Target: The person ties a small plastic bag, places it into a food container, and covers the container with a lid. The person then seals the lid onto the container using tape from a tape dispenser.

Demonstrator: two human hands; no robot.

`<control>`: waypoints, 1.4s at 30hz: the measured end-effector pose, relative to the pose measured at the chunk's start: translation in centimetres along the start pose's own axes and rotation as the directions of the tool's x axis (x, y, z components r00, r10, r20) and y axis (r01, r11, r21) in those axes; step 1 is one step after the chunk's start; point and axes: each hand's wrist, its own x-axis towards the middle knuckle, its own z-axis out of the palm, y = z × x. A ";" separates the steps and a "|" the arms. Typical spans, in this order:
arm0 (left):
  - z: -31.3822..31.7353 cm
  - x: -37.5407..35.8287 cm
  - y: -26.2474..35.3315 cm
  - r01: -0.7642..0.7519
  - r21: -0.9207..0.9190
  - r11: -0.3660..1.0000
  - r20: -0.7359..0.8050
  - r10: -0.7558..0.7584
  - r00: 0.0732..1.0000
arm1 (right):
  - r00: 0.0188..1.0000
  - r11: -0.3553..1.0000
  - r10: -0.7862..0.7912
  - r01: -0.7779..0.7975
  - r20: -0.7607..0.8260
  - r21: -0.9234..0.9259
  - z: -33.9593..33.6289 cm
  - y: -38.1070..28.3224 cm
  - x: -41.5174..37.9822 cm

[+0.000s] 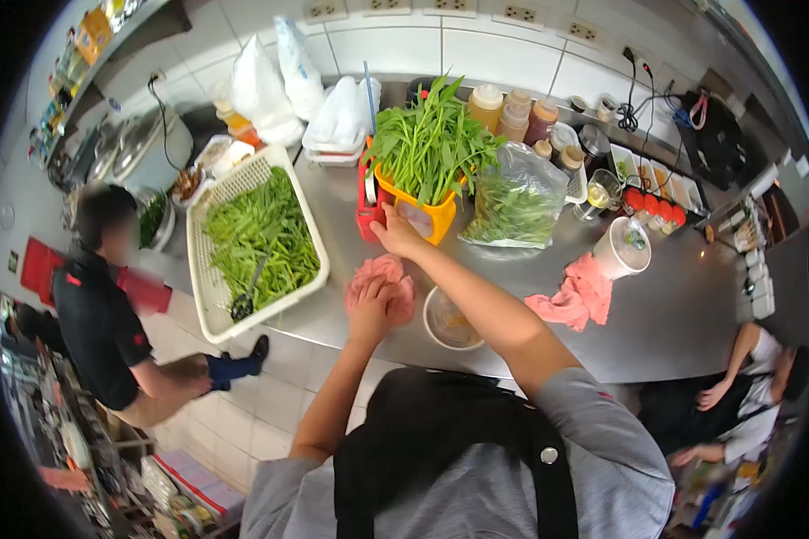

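Note:
My left hand [375, 312] presses down on a crumpled pink cloth [401, 280] on the steel counter, its fingers curled over the cloth. Farther forward, my right hand [397, 234] reaches across to a red object [369, 211] beside a yellow container [439, 221]. Its index finger and thumb are apart, touching or very near the red object; the other fingers are partly hidden. Leafy green stems [431, 148] stand upright in the yellow container. Under my right forearm sits a white tub [447, 331], partly covered by the arm.
On the left, a white basket [315, 242] holds cut greens and a dark-headed utensil. A plastic bag of greens [517, 202], another pink cloth [577, 295] and a white bucket [618, 251] stand rightward. Sauce bottles [485, 108] line the back. People are on both sides.

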 end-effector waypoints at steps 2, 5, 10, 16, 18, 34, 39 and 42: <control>0.6 -0.7 -2.4 0.090 -0.016 0.996 -0.022 -0.090 0.996 | 0.967 0.977 0.214 -0.212 0.136 -0.030 1.0 -0.6 1.6; -0.6 -0.9 -4.1 0.225 0.035 0.974 -0.049 -0.224 0.973 | 0.959 0.966 0.225 -0.242 0.173 0.085 1.6 0.3 1.3; -0.3 2.0 -6.0 0.070 -0.293 0.954 -0.130 -0.112 0.985 | 0.862 0.808 0.495 -0.503 0.110 0.307 2.7 -1.5 3.2; -0.4 5.2 -8.1 0.422 -0.899 0.118 0.386 -0.240 0.891 | 0.975 0.963 -0.173 0.197 -0.142 0.182 1.2 -4.8 -3.3; 2.4 6.7 -10.3 0.520 -0.825 -0.222 0.561 -0.205 0.802 | 0.944 0.879 -0.196 0.048 0.267 0.475 -0.8 -9.4 -12.5; -2.0 1.9 -3.0 0.278 -0.895 0.349 0.137 -0.378 0.916 | 0.959 0.994 0.075 -0.092 -0.273 -0.050 0.0 -4.7 -1.1; -5.6 -2.8 -1.6 0.277 -0.786 0.553 0.106 -0.320 0.941 | 0.940 0.975 0.207 -0.220 -0.270 -0.019 1.4 -4.0 1.3; -5.0 -3.9 -2.4 0.425 -0.823 0.377 0.287 -0.370 0.883 | 0.939 0.964 0.198 -0.238 -0.281 -0.117 2.3 -3.1 2.4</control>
